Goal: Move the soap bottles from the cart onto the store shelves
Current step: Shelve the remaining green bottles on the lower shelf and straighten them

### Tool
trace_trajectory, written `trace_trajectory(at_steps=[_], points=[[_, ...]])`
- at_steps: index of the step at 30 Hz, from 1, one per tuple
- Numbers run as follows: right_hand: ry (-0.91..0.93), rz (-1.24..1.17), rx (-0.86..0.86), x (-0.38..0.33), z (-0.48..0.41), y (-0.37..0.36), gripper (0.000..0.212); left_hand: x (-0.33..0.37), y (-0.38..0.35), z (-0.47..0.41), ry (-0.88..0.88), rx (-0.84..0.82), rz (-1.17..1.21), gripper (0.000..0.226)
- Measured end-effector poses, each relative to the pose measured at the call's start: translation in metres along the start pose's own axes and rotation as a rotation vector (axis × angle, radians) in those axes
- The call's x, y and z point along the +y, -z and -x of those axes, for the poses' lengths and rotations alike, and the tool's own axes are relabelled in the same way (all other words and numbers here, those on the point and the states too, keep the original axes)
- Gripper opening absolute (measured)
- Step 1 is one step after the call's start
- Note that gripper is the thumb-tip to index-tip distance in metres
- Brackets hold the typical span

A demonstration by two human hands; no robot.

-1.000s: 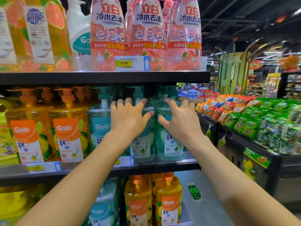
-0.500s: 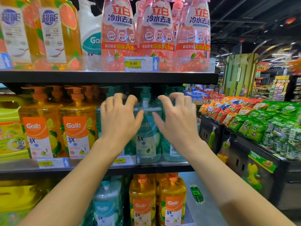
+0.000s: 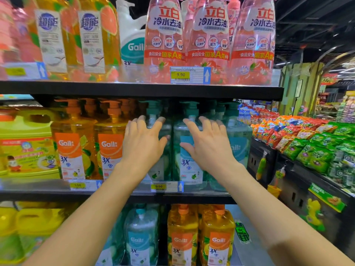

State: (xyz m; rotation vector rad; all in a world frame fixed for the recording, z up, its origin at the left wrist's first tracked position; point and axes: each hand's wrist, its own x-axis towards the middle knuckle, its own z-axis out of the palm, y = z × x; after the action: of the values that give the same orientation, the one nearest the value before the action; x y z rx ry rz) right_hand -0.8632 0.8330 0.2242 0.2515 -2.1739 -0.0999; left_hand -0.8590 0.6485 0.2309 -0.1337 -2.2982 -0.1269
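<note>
Three teal pump soap bottles stand side by side on the middle shelf (image 3: 57, 194). My left hand (image 3: 143, 144) lies flat on the front of the left teal bottle (image 3: 160, 169), fingers spread near its pump. My right hand (image 3: 208, 145) rests with fingers apart across the shoulder of the middle teal bottle (image 3: 189, 169), reaching toward the right teal bottle (image 3: 239, 146). Neither hand wraps around a bottle. No cart is in view.
Orange pump bottles (image 3: 71, 150) and a yellow jug (image 3: 26, 146) fill the shelf to the left. Pink bottles (image 3: 165, 45) line the upper shelf (image 3: 134, 89); more bottles (image 3: 182, 237) stand below. A snack bin (image 3: 307, 148) flanks the aisle floor on the right.
Both hands slid up the teal bottles and slightly apart, uncovering the middle bottle's label. The view shifted a little to the left and closer.
</note>
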Motion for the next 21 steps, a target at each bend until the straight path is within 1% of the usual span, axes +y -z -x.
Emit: trace_trajectory(at_steps=[8, 14, 18, 21], points=[[0.004, -0.040, 0.002, 0.001, 0.002, 0.001, 0.071, -0.006, 0.006, 0.001, -0.038, -0.013, -0.059, 0.062], [-0.027, -0.032, -0.024, -0.007, 0.000, 0.010, 0.068, -0.008, 0.010, 0.004, -0.043, 0.033, -0.103, 0.060], [-0.091, -0.039, 0.024, -0.024, -0.002, 0.019, 0.062, -0.008, 0.010, 0.004, -0.054, 0.005, -0.109, 0.064], [-0.074, -0.067, 0.100, -0.041, -0.004, 0.024, 0.058, -0.015, 0.013, 0.005, -0.073, -0.022, -0.071, 0.065]])
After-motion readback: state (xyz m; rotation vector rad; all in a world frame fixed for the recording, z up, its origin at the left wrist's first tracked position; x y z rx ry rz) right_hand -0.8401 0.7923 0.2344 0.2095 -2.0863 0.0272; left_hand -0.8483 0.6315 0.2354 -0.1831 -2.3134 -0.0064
